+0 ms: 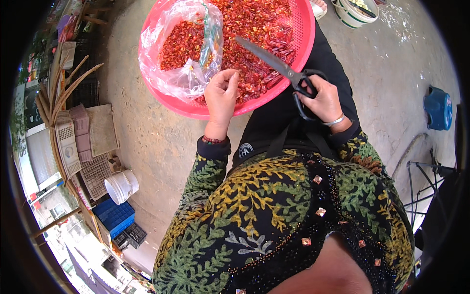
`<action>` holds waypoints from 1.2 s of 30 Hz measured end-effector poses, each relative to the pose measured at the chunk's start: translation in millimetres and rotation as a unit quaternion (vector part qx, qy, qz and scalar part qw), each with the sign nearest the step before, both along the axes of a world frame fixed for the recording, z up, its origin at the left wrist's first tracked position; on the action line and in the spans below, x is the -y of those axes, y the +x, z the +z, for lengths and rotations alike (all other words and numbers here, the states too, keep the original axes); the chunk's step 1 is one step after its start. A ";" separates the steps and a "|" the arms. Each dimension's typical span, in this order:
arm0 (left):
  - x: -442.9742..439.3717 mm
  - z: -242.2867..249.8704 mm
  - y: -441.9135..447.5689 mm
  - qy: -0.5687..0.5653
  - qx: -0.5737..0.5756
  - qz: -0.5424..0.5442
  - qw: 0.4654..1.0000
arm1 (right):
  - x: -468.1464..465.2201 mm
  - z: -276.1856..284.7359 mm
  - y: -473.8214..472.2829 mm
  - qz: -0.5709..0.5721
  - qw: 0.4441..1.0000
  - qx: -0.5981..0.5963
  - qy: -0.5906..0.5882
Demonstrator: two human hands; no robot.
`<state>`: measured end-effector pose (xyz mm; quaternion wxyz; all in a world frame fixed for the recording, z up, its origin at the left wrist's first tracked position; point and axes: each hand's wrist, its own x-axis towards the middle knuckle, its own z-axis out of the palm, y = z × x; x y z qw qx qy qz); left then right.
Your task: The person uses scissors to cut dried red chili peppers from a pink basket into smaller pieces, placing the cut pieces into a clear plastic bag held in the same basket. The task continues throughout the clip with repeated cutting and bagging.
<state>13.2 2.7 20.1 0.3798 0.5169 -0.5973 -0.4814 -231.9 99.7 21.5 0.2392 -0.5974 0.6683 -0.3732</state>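
My right hand (323,99) grips the black handles of a pair of scissors (271,60). Their dark blades point up and left over a pink perforated plastic basket (306,29), and they look closed. My left hand (222,95) is over the basket's near rim, its thumb and fingertips pinched together; nothing shows plainly between them. Cut red chilli peppers (249,22) cover the basket's bottom, with longer pieces (271,75) towards the right. On the basket's left side rests a clear plastic bag (176,82), its mouth spread around finely cut chilli (181,46).
Past the basket, a striped white bucket (354,16) holds pale pieces and a dark-handled tool. A blue plastic stool (437,108) and a folding metal frame (422,191) stand right. Leftward are a white bucket (121,186), a blue crate (114,217) and stacked plastic crates (96,172).
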 end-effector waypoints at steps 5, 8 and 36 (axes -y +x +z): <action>1.2 2.8 0.6 0.058 -0.066 0.028 0.996 | 2.3 5.3 -9.5 -0.041 0.999 -0.013 0.012; 3.3 1.7 3.1 0.065 -0.095 0.038 0.993 | 1.7 -0.2 -12.8 -0.017 0.999 -0.042 -0.010; 20.1 -1.8 -45.1 0.054 0.165 -0.263 0.949 | -6.1 2.1 -17.2 -0.045 0.992 -0.048 -0.109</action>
